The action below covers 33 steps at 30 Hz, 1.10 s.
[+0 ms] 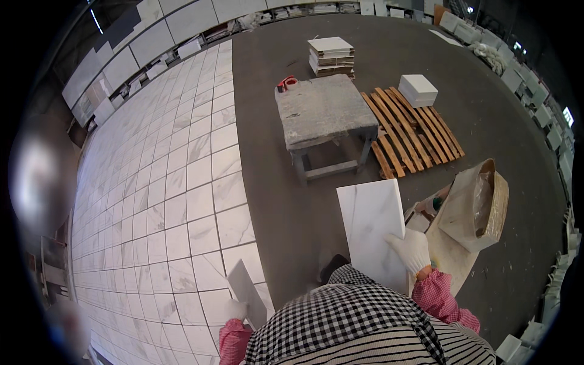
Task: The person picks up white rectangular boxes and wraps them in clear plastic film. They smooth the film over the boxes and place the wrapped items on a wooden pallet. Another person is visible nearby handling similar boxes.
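Observation:
My right hand (411,250), in a white knitted glove, is closed on the edge of a white marble tile (371,222). That tile is tilted up in front of me and shows faint grey veining. Low on my left, my gloved left hand (236,310) grips a second tile (248,291), seen at a steep angle with its greyish face. Some fingers of the left hand are hidden behind that tile. Beneath it spreads a floor layout of white marble tiles (201,194) in rows.
A worn grey work table (325,112) stands ahead, with a red tape dispenser (287,84) on its corner. Behind it is a tile stack (331,55). A wooden pallet (407,137) bears a white block stack (418,90). An open cardboard box (468,210) rests on a board to my right.

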Each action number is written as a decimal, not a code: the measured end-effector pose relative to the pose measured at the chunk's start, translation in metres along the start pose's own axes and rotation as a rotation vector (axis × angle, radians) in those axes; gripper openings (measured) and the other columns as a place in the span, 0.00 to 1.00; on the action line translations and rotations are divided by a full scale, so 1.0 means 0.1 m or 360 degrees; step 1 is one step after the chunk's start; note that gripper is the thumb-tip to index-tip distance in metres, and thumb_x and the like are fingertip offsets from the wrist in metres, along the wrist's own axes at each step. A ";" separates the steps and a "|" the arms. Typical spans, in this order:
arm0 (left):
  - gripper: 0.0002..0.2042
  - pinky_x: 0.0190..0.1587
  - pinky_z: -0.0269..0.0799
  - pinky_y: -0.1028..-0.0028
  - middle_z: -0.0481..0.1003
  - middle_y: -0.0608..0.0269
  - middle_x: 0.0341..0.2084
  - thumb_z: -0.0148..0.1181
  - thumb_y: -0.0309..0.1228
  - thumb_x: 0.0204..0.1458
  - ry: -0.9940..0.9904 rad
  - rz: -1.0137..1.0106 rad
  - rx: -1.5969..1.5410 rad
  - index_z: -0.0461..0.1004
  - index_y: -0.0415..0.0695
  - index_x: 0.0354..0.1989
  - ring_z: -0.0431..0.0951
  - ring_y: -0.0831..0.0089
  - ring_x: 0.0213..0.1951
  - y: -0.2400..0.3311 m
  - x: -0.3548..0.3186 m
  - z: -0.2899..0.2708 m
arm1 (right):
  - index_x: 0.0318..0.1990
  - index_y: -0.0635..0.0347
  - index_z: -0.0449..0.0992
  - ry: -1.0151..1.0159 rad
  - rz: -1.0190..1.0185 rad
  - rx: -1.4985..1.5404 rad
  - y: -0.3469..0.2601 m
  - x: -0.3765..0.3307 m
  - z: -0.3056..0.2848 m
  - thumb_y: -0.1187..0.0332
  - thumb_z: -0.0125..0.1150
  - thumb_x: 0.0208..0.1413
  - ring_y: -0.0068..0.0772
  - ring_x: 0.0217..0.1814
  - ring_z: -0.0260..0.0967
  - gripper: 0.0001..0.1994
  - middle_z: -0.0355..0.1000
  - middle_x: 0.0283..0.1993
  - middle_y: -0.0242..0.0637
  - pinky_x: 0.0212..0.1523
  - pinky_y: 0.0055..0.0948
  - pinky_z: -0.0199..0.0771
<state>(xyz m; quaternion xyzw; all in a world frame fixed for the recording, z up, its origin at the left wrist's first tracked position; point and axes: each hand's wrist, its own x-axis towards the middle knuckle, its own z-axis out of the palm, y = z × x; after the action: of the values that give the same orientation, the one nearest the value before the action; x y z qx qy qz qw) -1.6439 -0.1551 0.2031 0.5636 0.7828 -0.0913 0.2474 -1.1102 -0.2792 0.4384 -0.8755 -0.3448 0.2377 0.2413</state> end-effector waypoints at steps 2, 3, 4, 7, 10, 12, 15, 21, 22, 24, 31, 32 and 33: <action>0.22 0.41 0.80 0.53 0.81 0.33 0.30 0.69 0.40 0.40 0.0133 0.0209 0.0044 0.82 0.28 0.32 0.84 0.41 0.36 0.53 0.34 -0.63 | 0.41 0.64 0.85 0.0090 0.0023 0.0066 -0.10 0.33 0.04 0.48 0.60 0.55 0.52 0.35 0.81 0.24 0.80 0.30 0.51 0.39 0.41 0.79; 0.22 0.38 0.80 0.55 0.81 0.33 0.28 0.69 0.40 0.41 0.0207 0.0357 0.0079 0.81 0.26 0.31 0.85 0.42 0.33 0.81 0.48 -0.95 | 0.41 0.64 0.85 0.0127 0.0010 0.0080 -0.15 0.50 0.06 0.49 0.60 0.55 0.52 0.35 0.81 0.24 0.80 0.30 0.51 0.39 0.40 0.79; 0.22 0.40 0.80 0.54 0.81 0.32 0.30 0.68 0.40 0.41 0.0115 0.0308 0.0028 0.82 0.27 0.33 0.84 0.41 0.35 1.14 0.58 -1.29 | 0.40 0.63 0.85 0.0153 0.0008 0.0084 -0.17 0.66 0.09 0.49 0.60 0.55 0.53 0.35 0.80 0.23 0.80 0.30 0.51 0.39 0.40 0.79; 0.20 0.40 0.80 0.57 0.82 0.35 0.30 0.67 0.36 0.44 0.0081 0.0347 -0.0134 0.82 0.28 0.38 0.85 0.45 0.35 1.93 1.01 -1.94 | 0.40 0.63 0.85 0.0147 0.0065 0.0016 -0.13 1.24 0.19 0.50 0.61 0.55 0.54 0.36 0.80 0.22 0.80 0.31 0.51 0.39 0.41 0.79; 0.18 0.30 0.76 0.62 0.81 0.48 0.24 0.66 0.33 0.46 -0.0048 0.0709 -0.0548 0.80 0.27 0.38 0.82 0.59 0.27 3.20 1.01 -2.72 | 0.41 0.62 0.85 0.0223 -0.0034 -0.0056 -0.07 1.93 0.25 0.52 0.61 0.55 0.55 0.39 0.80 0.21 0.80 0.34 0.52 0.40 0.42 0.78; 0.16 0.23 0.71 0.68 0.79 0.54 0.21 0.65 0.34 0.49 -0.0159 0.0710 -0.0641 0.81 0.30 0.36 0.77 0.68 0.22 3.77 1.22 -3.02 | 0.42 0.62 0.84 0.0098 0.0158 0.0006 -0.26 2.22 0.21 0.52 0.62 0.54 0.56 0.41 0.80 0.21 0.81 0.36 0.53 0.41 0.43 0.78; 0.14 0.19 0.65 0.73 0.78 0.57 0.20 0.65 0.34 0.50 -0.0344 0.0797 -0.0793 0.81 0.33 0.36 0.72 0.74 0.19 4.63 1.76 -3.21 | 0.43 0.64 0.84 0.0174 0.0145 0.0002 -0.42 2.64 0.04 0.52 0.64 0.54 0.55 0.41 0.80 0.22 0.81 0.37 0.54 0.40 0.42 0.78; 0.14 0.18 0.64 0.74 0.77 0.61 0.23 0.65 0.30 0.51 -0.0621 0.0973 -0.1028 0.78 0.33 0.42 0.75 0.75 0.21 6.32 3.18 -3.22 | 0.45 0.68 0.83 0.0204 0.0269 0.0304 -0.95 3.48 -0.38 0.57 0.66 0.55 0.33 0.32 0.80 0.20 0.83 0.31 0.45 0.36 0.32 0.77; 0.13 0.18 0.65 0.74 0.77 0.61 0.23 0.66 0.29 0.51 -0.0647 0.0986 -0.0991 0.79 0.32 0.41 0.75 0.74 0.22 6.67 3.25 -3.21 | 0.44 0.69 0.83 0.0249 0.0307 0.0293 -1.01 3.60 -0.45 0.57 0.66 0.55 0.32 0.31 0.80 0.20 0.82 0.31 0.45 0.36 0.32 0.76; 0.11 0.19 0.66 0.73 0.77 0.60 0.24 0.67 0.27 0.51 -0.0743 0.0978 -0.1010 0.80 0.32 0.39 0.76 0.73 0.22 7.18 3.53 -3.16 | 0.44 0.70 0.83 0.0301 0.0378 0.0251 -1.15 3.90 -0.55 0.58 0.67 0.55 0.29 0.30 0.78 0.20 0.82 0.30 0.44 0.35 0.32 0.76; 0.20 0.39 0.85 0.62 0.80 0.49 0.45 0.63 0.22 0.54 -0.1187 0.0742 -0.1282 0.74 0.28 0.56 0.84 0.62 0.44 8.18 4.94 -2.62 | 0.43 0.73 0.83 0.0320 0.0568 0.0252 -1.74 4.99 -0.84 0.63 0.67 0.55 0.23 0.30 0.74 0.17 0.81 0.29 0.39 0.34 0.28 0.74; 0.20 0.41 0.83 0.61 0.81 0.49 0.45 0.63 0.23 0.54 -0.1239 0.0708 -0.1294 0.74 0.28 0.56 0.83 0.62 0.45 8.22 5.13 -2.58 | 0.43 0.73 0.83 0.0303 0.0602 0.0288 -1.87 5.16 -0.85 0.64 0.66 0.55 0.23 0.31 0.74 0.17 0.81 0.29 0.39 0.34 0.28 0.74; 0.20 0.43 0.82 0.61 0.81 0.50 0.45 0.63 0.23 0.55 -0.1289 0.0672 -0.1311 0.75 0.28 0.56 0.83 0.62 0.46 8.25 5.35 -2.50 | 0.43 0.73 0.83 0.0281 0.0611 0.0356 -1.93 5.36 -0.85 0.65 0.66 0.56 0.22 0.32 0.74 0.16 0.82 0.31 0.36 0.35 0.28 0.75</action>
<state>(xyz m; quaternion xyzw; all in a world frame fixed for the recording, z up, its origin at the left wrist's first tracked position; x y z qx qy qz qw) -1.0798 0.6857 0.2681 0.4851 0.4690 0.0627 0.7354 -0.8073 0.2085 0.4838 -0.9102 -0.1211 0.2384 0.3163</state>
